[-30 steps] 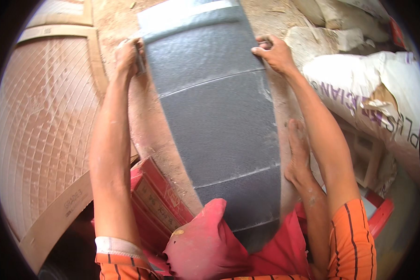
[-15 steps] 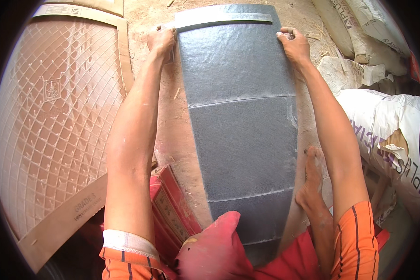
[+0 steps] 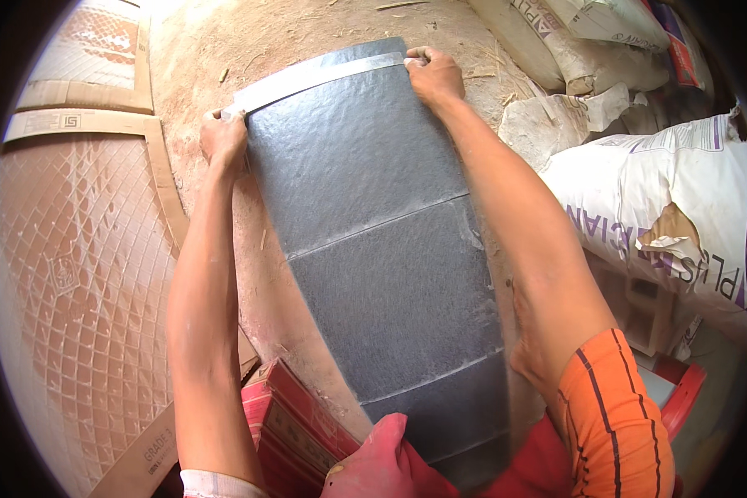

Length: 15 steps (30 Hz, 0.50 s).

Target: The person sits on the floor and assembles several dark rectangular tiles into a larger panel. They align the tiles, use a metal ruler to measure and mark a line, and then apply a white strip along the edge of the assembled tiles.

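A long dark grey tile [image 3: 398,282] with a slate-like face and several grooves across it lies lengthwise in front of me. Across its far end rests a flat, shiny metal strip [image 3: 324,81], slightly slanted. My left hand [image 3: 224,139] has its fingers curled at the strip's left end, by the tile's edge. At the other end, my right hand [image 3: 435,76] pinches the strip's right tip, thumb and forefinger close together. The undersides of both grips are hidden.
Brown patterned panels in cardboard edging [image 3: 83,249] lie at the left. Red boxes [image 3: 295,411] stand by my left forearm. White sacks [image 3: 656,207] are piled at the right, one torn. My bare foot [image 3: 524,332] is beside the tile on the dusty floor [image 3: 307,33].
The view has swung, so the tile now appears slanted and further left. My right hand has come in from the tile's right edge to the strip's end. The left stays at its corner.
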{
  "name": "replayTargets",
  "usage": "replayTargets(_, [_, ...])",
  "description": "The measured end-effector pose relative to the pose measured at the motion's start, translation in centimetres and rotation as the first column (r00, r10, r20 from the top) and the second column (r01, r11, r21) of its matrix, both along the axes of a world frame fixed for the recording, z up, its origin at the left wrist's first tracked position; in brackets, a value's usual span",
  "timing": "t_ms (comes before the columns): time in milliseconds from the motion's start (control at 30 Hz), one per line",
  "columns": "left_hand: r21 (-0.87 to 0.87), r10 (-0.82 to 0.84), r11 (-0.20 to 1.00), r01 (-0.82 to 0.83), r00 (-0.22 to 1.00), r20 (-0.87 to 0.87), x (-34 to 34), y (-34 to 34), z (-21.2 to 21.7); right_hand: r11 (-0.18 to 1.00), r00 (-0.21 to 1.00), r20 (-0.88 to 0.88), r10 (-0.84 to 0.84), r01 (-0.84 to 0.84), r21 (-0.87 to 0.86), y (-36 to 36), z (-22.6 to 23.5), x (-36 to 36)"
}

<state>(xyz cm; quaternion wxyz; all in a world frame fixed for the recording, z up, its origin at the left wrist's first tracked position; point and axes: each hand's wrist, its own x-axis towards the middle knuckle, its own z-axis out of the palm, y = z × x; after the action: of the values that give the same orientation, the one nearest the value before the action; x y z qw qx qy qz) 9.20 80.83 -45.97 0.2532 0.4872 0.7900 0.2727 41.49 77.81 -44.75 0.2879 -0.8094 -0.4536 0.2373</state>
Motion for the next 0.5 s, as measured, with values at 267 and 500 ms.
replayTargets(267, [-0.139,-0.094,0.987,0.079,0.990,-0.109,1.5,0.3,1.5,0.994,0.994,-0.022,-0.108,0.108,0.000,-0.3,-0.1,-0.2])
replayTargets(500, [-0.103,-0.118,0.989,0.107,0.987,-0.110,-0.2,1.2,0.1,0.989,0.986,-0.081,-0.147,0.147,-0.008,-0.2,-0.1,-0.5])
